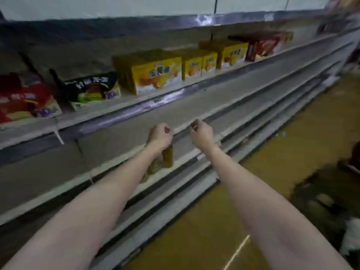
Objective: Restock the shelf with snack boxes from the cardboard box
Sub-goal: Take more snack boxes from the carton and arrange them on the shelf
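Both hands out before the shelving, frame blurred.
Left hand (160, 136) curls over a yellow box (168, 157) on a lower shelf (116, 158); grip uncertain. Right hand (200, 133) fisted, empty. Yellow boxes (155, 76) stand on the shelf above.

Both hands out in front of the shelving. Left hand (160, 136) just left of right hand (200, 134), apart, not touching. Box (162, 159) directly under left fingers, on a lower shelf (58, 193). Above and beyond the fingers, upper shelf (136, 109) w/ row of snack boxes (155, 75); more boxes (231, 53) up-right of right fingers, bags (91, 89) up-left of left fingers. Floor (263, 152) right of right hand.
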Tool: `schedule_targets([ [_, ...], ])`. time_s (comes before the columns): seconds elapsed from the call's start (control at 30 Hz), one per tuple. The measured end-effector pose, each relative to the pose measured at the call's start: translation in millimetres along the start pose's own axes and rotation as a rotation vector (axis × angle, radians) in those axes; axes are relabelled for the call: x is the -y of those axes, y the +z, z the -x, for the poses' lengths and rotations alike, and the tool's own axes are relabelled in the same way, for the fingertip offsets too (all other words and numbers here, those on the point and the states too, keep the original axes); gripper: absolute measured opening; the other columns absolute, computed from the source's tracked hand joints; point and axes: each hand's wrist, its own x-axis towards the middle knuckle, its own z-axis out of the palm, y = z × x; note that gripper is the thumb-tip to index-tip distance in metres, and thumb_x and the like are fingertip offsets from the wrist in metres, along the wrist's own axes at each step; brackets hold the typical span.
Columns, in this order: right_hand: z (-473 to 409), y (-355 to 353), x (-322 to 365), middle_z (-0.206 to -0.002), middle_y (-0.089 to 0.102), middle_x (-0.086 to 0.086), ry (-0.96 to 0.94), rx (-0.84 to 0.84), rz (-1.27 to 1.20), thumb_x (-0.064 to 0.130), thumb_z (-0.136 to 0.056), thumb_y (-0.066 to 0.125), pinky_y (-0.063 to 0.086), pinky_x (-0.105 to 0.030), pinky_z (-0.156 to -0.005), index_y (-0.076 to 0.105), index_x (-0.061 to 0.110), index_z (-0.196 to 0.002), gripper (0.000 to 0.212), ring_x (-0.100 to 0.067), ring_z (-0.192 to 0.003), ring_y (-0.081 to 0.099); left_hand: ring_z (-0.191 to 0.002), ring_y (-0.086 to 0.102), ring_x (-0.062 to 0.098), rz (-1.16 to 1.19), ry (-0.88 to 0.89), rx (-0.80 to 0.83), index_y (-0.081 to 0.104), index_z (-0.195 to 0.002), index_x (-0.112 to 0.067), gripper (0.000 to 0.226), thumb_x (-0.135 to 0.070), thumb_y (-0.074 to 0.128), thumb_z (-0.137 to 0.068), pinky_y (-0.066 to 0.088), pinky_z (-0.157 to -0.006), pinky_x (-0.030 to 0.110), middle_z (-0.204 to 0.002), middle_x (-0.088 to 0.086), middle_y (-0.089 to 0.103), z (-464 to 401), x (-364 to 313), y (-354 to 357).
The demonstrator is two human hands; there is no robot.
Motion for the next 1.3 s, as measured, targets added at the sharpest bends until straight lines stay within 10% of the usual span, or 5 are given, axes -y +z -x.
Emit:
schedule_targets([
  [0.4, 111, -121, -284, -0.097, 0.068, -0.010, 0.560, -0.140, -0.050, 0.021, -0.095, 0.060, 0.040, -0.027, -0.063, 0.065, 0.010, -0.105, 0.016, -0.028, -0.092, 0.063, -0.068, 0.058, 0.023, -0.188, 0.205, 0.533, 0.054, -0.070, -0.016, 0.024, -0.018, 0.057, -0.094, 0.044, -0.060, 0.030, -0.066, 0.001, 0.055, 92, -88, 292],
  [0.73, 184, -212, -442, -0.108, 0.066, -0.005, 0.843, -0.286, 0.119, 0.023, -0.095, 0.056, 0.054, -0.040, -0.090, 0.063, 0.016, -0.111, 0.018, -0.025, -0.103, 0.063, -0.107, 0.063, 0.030, -0.281, 0.383, 0.784, 0.068, -0.114, -0.005, 0.025, -0.018, 0.058, -0.095, 0.049, -0.086, 0.034, -0.112, 0.013, 0.069, 145, -165, 469],
  [1.3, 19, -352, -583, -0.100, 0.053, 0.010, 1.017, -0.446, 0.090, 0.021, -0.098, 0.058, 0.045, -0.024, -0.076, 0.051, 0.026, -0.107, 0.013, -0.009, -0.091, 0.053, -0.089, 0.064, 0.029, -0.145, 0.631, 1.026, 0.066, -0.103, -0.009, 0.017, -0.008, 0.056, -0.089, 0.052, -0.079, 0.036, -0.096, 0.012, 0.069, 8, -331, 707],
])
